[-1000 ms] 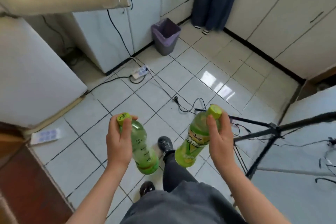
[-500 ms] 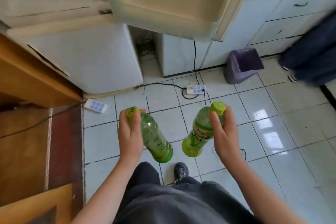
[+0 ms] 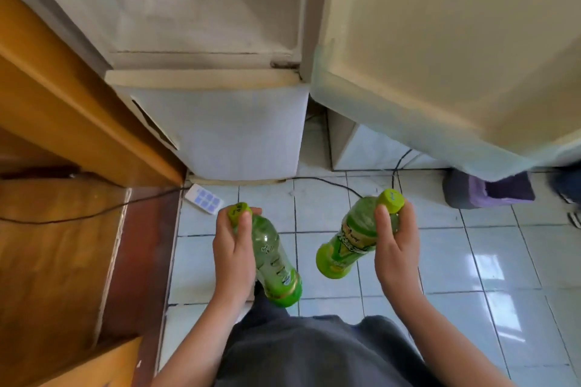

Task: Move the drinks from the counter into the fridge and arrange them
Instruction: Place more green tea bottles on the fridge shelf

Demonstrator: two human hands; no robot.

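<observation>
Two green drink bottles are carried at waist height over the tiled floor [image 3: 471, 261], one in each of the person's hands. The left hand [image 3: 234, 248] curls round the neck and shoulder of the left bottle [image 3: 273, 261], with a finger lying over its yellow-green cap and its base tipped down toward the legs. The right hand [image 3: 396, 248] wraps the upper part of the right bottle [image 3: 349, 245], which has its cap up and its base swung inward. The bottles are apart, and each touches only the hand that holds it.

Beyond them a white power strip [image 3: 204, 203] and a cable lie on the floor, with a purple bin [image 3: 487, 190] off to the right. Farther on stands the fridge [image 3: 239, 132]. Its upper compartment [image 3: 204, 9] is open, its cream door [image 3: 440, 56] swung out to the right. I can see no drink in the part of the inside that shows.

I take this for the carrying step, almost at the fridge. Next the bottles need lifting into the open compartment and standing upright, probably one at a time and clear of the door's edge.
</observation>
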